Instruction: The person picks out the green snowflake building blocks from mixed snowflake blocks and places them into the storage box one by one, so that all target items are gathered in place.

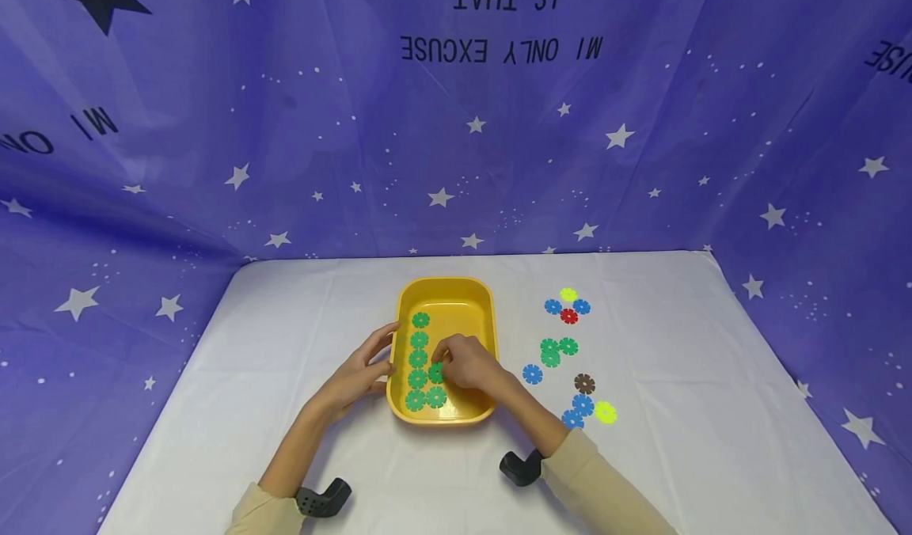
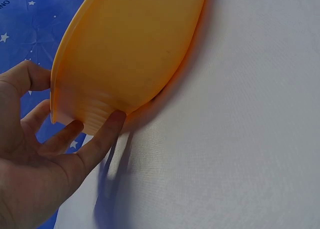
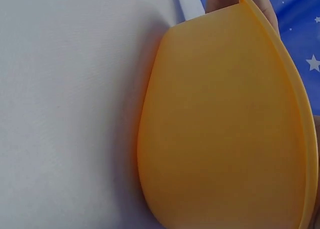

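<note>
A: Start with the head view: how does your left arm lie?

B: Your left forearm (image 1: 292,448) rises from the near left and slants far and right, and your left hand (image 1: 354,378) is at the yellow tray's (image 1: 442,422) left side. Your fingers are spread wide, their tips against the wall.

A: And your right?

B: Your right forearm (image 1: 530,415) comes in from the near right and crosses the tray's right rim. Your right hand (image 1: 466,361) is over the inside, wrist bent down, fingers curled and narrow at a green disc (image 1: 435,373). I can't tell whether you pinch that disc or only touch it.

A: What lies around your hands?

B: Five green discs (image 1: 418,358) make a column along the tray's left side; one more green disc (image 1: 436,397) is just on the near side of the disc at your fingertips. On the white cloth (image 1: 712,377), right of the tray, are loose discs (image 1: 568,316) in yellow, blue, red, green and brown.

A: Now your left wrist view?

B: Your fingers fan out along the tray: one bends at the rim, others rest on the outer wall.

A: And your right wrist view?

B: The tray's outer wall fills the middle. Skin shows past its rim at the far end and right edge; your right fingers' state can't be told there.
</note>
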Motion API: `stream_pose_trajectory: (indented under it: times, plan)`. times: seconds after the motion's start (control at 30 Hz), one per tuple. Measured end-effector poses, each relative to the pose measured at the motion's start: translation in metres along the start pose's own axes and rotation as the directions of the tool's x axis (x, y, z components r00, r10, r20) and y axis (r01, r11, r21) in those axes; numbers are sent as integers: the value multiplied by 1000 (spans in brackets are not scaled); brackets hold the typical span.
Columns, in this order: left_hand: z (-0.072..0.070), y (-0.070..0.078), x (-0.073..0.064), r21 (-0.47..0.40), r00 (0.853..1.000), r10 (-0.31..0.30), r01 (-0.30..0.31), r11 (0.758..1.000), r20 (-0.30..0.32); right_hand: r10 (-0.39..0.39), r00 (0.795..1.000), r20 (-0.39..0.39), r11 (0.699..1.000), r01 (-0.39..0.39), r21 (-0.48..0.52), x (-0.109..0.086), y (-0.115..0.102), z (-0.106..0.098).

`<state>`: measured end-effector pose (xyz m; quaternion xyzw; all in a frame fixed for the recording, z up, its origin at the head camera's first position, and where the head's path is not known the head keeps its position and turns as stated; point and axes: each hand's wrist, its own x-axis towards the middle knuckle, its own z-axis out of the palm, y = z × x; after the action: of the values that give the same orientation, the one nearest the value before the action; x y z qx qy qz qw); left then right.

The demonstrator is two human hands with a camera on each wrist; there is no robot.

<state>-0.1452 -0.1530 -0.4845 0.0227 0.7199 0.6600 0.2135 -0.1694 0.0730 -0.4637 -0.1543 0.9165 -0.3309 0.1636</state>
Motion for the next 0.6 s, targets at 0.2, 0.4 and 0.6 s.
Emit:
stream_pose_trajectory:
  times: [0.2,0.4,0.6]
  plan:
    - [-1,1,0,3,1000,6,-6,1000,6,-7,1000,-11,1000,7,-17,1,0,1]
    - [-1,1,0,2,1000,5,-5,1000,7,-10,1000,-14,1000,10,-22,0,0,1]
    - [-1,1,0,3,1000,-2,2,1000,6,-35,999,-23,999,35,20,-2,-1,-4]
